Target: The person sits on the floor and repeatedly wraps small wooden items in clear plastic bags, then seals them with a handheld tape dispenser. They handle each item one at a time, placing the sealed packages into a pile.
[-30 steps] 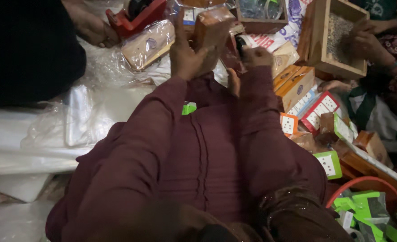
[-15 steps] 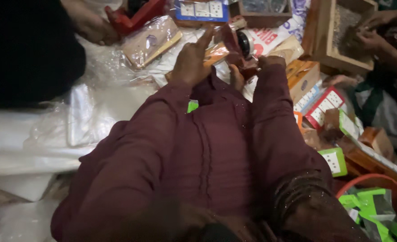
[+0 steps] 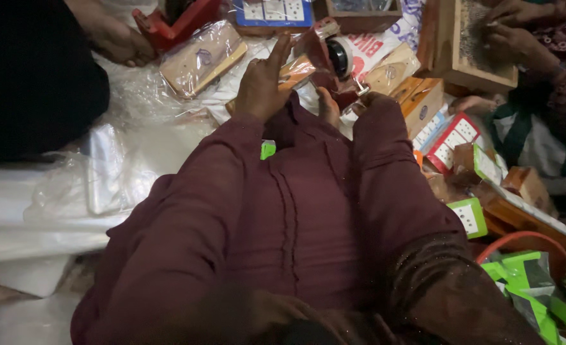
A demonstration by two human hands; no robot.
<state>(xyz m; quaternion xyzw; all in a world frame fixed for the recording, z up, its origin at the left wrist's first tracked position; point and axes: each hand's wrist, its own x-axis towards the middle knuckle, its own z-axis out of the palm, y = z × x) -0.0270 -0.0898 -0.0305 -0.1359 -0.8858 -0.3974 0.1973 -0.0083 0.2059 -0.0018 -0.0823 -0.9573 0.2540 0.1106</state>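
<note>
Head view, looking down over maroon sleeves point(image 3: 276, 217). Left hand point(image 3: 262, 82) laid on a clear-wrapped wooden piece point(image 3: 295, 69), fingers stretched long and pressing it, index raised. Right hand point(image 3: 371, 102) mostly hidden behind its cuff, apparently closed on a red tape dispenser point(image 3: 334, 57) just beside the wrapped piece; grip hard to make out. Another wrapped wooden block point(image 3: 201, 57) further left, near a co-worker's hand point(image 3: 113, 38). Orange and red-white small boxes point(image 3: 446, 137) heaped to the right, green-edged packets point(image 3: 532, 287) lower right.
</note>
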